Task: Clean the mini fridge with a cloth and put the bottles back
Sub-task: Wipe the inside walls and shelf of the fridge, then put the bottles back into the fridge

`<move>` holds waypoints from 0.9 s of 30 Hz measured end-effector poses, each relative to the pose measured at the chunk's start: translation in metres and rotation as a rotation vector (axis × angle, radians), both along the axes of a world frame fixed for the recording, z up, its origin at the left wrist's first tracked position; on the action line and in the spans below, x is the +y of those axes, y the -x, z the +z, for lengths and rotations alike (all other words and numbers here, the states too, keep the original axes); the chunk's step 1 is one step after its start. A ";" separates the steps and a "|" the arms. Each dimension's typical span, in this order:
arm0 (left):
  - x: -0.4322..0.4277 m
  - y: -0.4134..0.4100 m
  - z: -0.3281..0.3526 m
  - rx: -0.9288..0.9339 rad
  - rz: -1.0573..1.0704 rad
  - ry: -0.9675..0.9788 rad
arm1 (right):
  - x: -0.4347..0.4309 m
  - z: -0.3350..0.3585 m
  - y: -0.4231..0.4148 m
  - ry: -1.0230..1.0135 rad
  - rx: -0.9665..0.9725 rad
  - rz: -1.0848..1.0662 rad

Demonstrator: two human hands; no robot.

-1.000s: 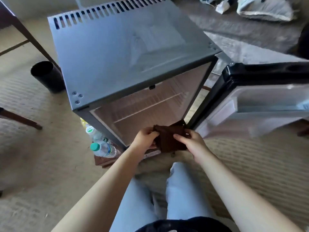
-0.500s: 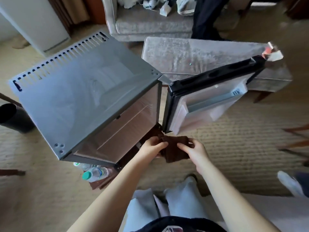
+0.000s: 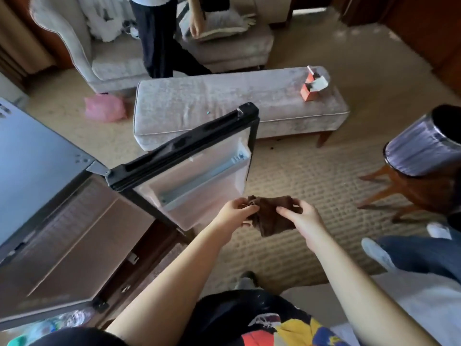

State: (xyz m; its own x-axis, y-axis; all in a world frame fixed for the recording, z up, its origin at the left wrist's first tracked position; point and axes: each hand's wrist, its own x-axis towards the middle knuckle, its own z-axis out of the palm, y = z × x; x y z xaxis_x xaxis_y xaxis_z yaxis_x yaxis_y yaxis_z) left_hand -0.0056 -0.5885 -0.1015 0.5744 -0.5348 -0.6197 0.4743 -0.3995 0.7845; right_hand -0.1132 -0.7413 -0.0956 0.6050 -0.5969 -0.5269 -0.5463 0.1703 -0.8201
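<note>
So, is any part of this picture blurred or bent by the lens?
Head view: the cloth, left hand and right hand are fairly sharp; the bottles at the bottom left are smeared; the wide lens bends the fridge door and bench; soft daylight, no hard glare.

No text, brand, number or sign can be read anywhere in the view; the orange and white box (image 3: 313,89) on the bench (image 3: 224,101) is too small and soft for any marking to be made out; the shirt (image 3: 274,328) carries a colourful print in yellow, red and blue with white lines, but no letters can be told; the bottles (image 3: 67,318) at the lower left edge are blurred, and their labels cannot be read.
</note>
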 end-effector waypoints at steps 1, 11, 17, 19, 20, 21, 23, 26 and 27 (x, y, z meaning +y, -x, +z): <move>-0.018 0.000 0.001 0.003 -0.013 -0.005 | -0.016 0.002 0.003 0.000 0.004 -0.003; -0.181 -0.055 0.013 -0.076 -0.138 -0.027 | -0.151 -0.002 -0.028 -0.079 -0.020 -0.179; -0.274 -0.138 0.000 -0.092 0.033 -0.082 | -0.236 -0.011 -0.120 -0.096 -0.022 -0.175; -0.300 -0.160 -0.010 -0.080 0.137 -0.084 | -0.261 -0.011 -0.151 -0.097 -0.001 -0.165; -0.312 -0.170 -0.015 -0.073 0.178 -0.085 | -0.274 -0.012 -0.166 -0.103 0.008 -0.157; -0.325 -0.179 -0.018 -0.054 0.218 -0.078 | -0.287 -0.012 -0.180 -0.108 0.019 -0.142; -0.347 -0.198 -0.026 0.007 0.305 -0.067 | -0.312 -0.017 -0.207 -0.123 0.046 -0.118; -0.378 -0.227 -0.035 0.134 0.424 -0.077 | -0.340 -0.029 -0.243 -0.128 0.078 -0.117; -0.387 -0.235 -0.039 0.184 0.474 -0.077 | -0.346 -0.033 -0.253 -0.131 0.082 -0.128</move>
